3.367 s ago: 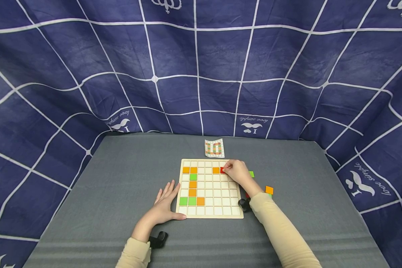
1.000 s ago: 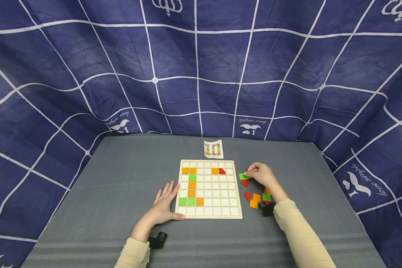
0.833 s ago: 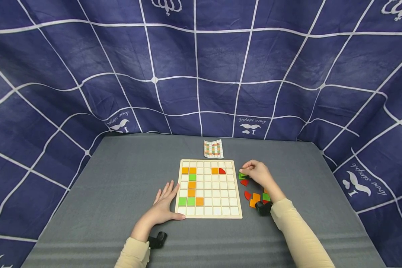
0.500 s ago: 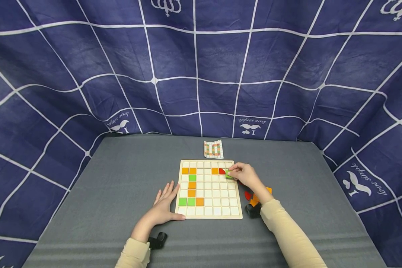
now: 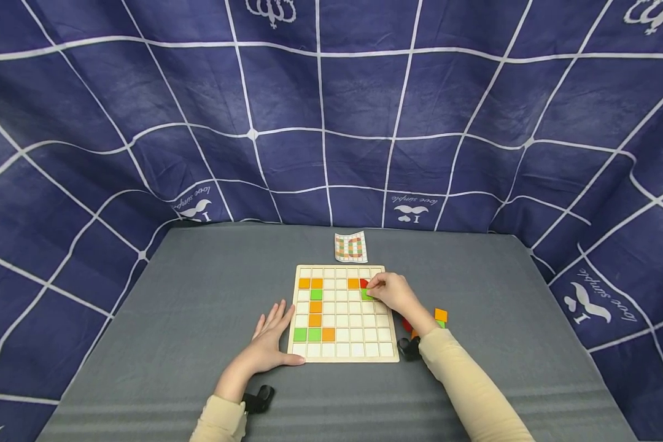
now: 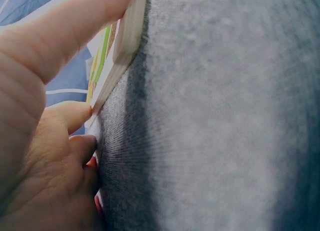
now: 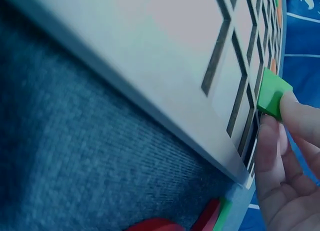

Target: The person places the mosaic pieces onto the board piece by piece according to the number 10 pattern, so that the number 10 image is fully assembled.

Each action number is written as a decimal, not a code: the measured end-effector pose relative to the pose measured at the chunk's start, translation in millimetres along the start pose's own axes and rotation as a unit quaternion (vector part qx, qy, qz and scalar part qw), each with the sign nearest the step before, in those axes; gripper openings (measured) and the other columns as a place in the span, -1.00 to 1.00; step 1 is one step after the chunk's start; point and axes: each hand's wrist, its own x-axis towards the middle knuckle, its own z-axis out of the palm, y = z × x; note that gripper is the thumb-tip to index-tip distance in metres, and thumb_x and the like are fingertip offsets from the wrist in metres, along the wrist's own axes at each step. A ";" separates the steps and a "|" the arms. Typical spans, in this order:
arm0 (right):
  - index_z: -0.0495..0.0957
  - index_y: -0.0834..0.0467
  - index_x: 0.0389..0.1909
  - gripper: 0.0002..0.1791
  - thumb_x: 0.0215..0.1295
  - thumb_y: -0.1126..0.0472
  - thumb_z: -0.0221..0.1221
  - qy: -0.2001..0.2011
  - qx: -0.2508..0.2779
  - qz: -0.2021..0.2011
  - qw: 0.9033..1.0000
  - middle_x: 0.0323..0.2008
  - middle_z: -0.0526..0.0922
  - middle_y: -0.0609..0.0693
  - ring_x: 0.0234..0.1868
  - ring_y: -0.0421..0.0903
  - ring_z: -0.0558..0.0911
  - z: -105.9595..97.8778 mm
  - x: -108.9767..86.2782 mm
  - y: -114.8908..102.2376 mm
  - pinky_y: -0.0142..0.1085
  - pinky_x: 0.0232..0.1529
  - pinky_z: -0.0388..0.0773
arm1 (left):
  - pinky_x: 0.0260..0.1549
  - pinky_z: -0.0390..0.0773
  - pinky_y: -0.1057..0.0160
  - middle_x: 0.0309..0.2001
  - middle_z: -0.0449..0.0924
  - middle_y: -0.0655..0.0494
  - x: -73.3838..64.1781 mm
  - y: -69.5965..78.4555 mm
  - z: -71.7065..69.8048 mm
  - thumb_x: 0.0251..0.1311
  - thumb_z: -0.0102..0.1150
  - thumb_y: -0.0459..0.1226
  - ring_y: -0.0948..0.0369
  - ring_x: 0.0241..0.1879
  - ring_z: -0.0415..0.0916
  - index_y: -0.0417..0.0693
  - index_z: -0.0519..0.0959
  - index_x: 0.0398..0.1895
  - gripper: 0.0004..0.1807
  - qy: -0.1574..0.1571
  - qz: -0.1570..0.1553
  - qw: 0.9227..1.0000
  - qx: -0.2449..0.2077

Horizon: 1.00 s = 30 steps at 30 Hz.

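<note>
A pale wooden grid board (image 5: 356, 336) lies on the grey table. My right hand (image 5: 395, 293) pinches a green square tile (image 7: 272, 93) between thumb and fingers, at a cell just below the red quarter-circle tile (image 5: 363, 283). In the right wrist view the green tile stands tilted against the grid. With fingers spread, my left hand (image 5: 267, 344) rests along the board's left edge; its thumb touches the front left corner. Orange tiles (image 5: 328, 334) and green tiles (image 5: 301, 334) fill several cells on the left, and one orange tile (image 5: 353, 283) sits beside the red one.
Behind the board lies a small pattern card (image 5: 350, 247). Loose tiles lie right of the board, including an orange square (image 5: 441, 315) and a red piece (image 7: 156, 225), partly hidden by my right arm. A blue curtain (image 5: 287, 159) hangs behind the table.
My right hand let go of the red tile on the board, took a green tile from the loose pieces on the right, and carried it left over the board. My left hand stayed put.
</note>
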 end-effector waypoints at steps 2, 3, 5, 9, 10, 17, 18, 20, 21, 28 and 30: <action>0.71 0.10 -0.44 -0.95 0.15 0.22 0.39 0.006 -0.017 -0.010 1.000 -0.42 0.69 -0.06 -0.42 -0.20 0.56 0.5 0.1 -0.8 -0.33 -0.30 0.54 | 0.48 -0.35 -0.20 0.58 -0.22 -0.21 0.0 0.0 -0.4 -0.28 0.65 -0.09 -0.13 0.58 -0.34 -0.17 0.02 0.56 0.32 -0.001 -0.001 1.000 0.000; 0.72 0.10 -0.45 -0.95 0.15 0.23 0.39 0.010 -0.026 -0.016 0.999 -0.40 0.69 -0.05 -0.41 -0.20 0.57 0.9 0.2 -0.9 -0.32 -0.29 0.54 | 0.49 -0.35 -0.19 0.58 -0.23 -0.20 0.1 0.1 -0.6 -0.28 0.65 -0.09 -0.12 0.58 -0.34 -0.17 0.01 0.56 0.32 -0.002 -0.001 1.000 0.002; 0.72 0.10 -0.46 -0.95 0.15 0.24 0.39 0.016 -0.045 -0.026 0.999 -0.38 0.66 -0.03 -0.39 -0.17 0.56 1.9 0.1 -2.1 -0.31 -0.29 0.55 | 0.49 -0.35 -0.19 0.58 -0.23 -0.20 0.4 0.1 -0.7 -0.28 0.65 -0.09 -0.13 0.58 -0.34 -0.17 0.01 0.56 0.32 -0.001 -0.001 1.000 0.002; 0.71 0.13 -0.48 -0.94 0.13 0.27 0.40 0.026 -0.070 -0.038 0.997 -0.39 0.60 0.00 -0.38 -0.14 0.55 4.0 -0.6 -4.1 -0.29 -0.30 0.56 | 0.48 -0.35 -0.20 0.58 -0.22 -0.21 -0.5 1.0 -0.4 -0.27 0.65 -0.09 -0.13 0.58 -0.34 -0.18 0.01 0.56 0.32 -0.002 0.000 1.000 0.003; 0.70 0.14 -0.48 -0.93 0.12 0.28 0.40 0.026 -0.074 -0.039 0.996 -0.40 0.59 0.00 -0.39 -0.13 0.55 4.4 -0.9 -4.7 -0.28 -0.30 0.56 | 0.48 -0.35 -0.21 0.58 -0.22 -0.22 -0.9 1.2 -0.2 -0.27 0.65 -0.09 -0.14 0.58 -0.34 -0.18 0.01 0.56 0.32 -0.002 0.001 1.000 0.004; 0.68 0.14 -0.45 -0.92 0.12 0.28 0.41 0.028 -0.077 -0.031 0.996 -0.40 0.59 0.01 -0.40 -0.15 0.55 2.5 -1.2 -3.6 -0.30 -0.33 0.56 | 0.48 -0.35 -0.22 0.58 -0.21 -0.22 -1.2 2.3 -0.2 -0.28 0.66 -0.11 -0.14 0.58 -0.33 -0.19 0.02 0.55 0.32 0.001 0.004 1.000 0.003; 0.68 0.15 -0.44 -0.92 0.13 0.27 0.41 0.029 -0.072 -0.026 0.997 -0.40 0.61 0.01 -0.40 -0.15 0.56 0.9 -0.9 -2.8 -0.30 -0.33 0.56 | 0.48 -0.35 -0.22 0.58 -0.21 -0.22 -1.2 2.6 -0.4 -0.28 0.66 -0.11 -0.14 0.58 -0.33 -0.19 0.02 0.55 0.32 0.001 0.003 1.000 0.003; 0.69 0.15 -0.40 -0.92 0.16 0.24 0.39 0.036 -0.061 -0.013 0.997 -0.39 0.64 0.01 -0.39 -0.15 0.57 -3.3 0.3 -0.5 -0.29 -0.30 0.56 | 0.48 -0.35 -0.21 0.58 -0.21 -0.22 -1.2 2.7 -0.5 -0.28 0.66 -0.11 -0.14 0.58 -0.33 -0.19 0.02 0.55 0.32 -0.001 0.004 1.000 0.001; 0.70 0.16 -0.38 -0.92 0.18 0.22 0.38 0.040 -0.056 -0.007 0.998 -0.39 0.65 0.02 -0.39 -0.14 0.58 -6.0 1.1 0.9 -0.28 -0.29 0.56 | 0.48 -0.35 -0.21 0.58 -0.21 -0.23 -1.1 2.7 -0.6 -0.28 0.66 -0.11 -0.14 0.58 -0.33 -0.19 0.02 0.55 0.32 0.000 0.005 1.000 0.001; 0.70 0.17 -0.26 -0.85 0.33 0.18 0.23 0.050 -0.029 0.040 0.998 -0.30 0.74 0.07 -0.36 -0.10 0.61 -27.8 2.9 15.2 -0.25 -0.29 0.56 | 0.48 -0.36 -0.21 0.58 -0.22 -0.23 -1.3 2.3 -1.1 -0.27 0.65 -0.10 -0.14 0.58 -0.34 -0.19 0.01 0.56 0.32 -0.002 0.003 1.000 0.004; 0.70 0.17 -0.24 -0.83 0.36 0.16 0.21 0.048 -0.024 0.049 0.997 -0.28 0.74 0.08 -0.35 -0.09 0.62 -32.6 1.8 19.2 -0.26 -0.30 0.56 | 0.48 -0.36 -0.21 0.58 -0.22 -0.23 -1.4 2.1 -1.2 -0.28 0.65 -0.10 -0.14 0.58 -0.34 -0.19 0.01 0.56 0.32 -0.003 0.002 1.000 0.004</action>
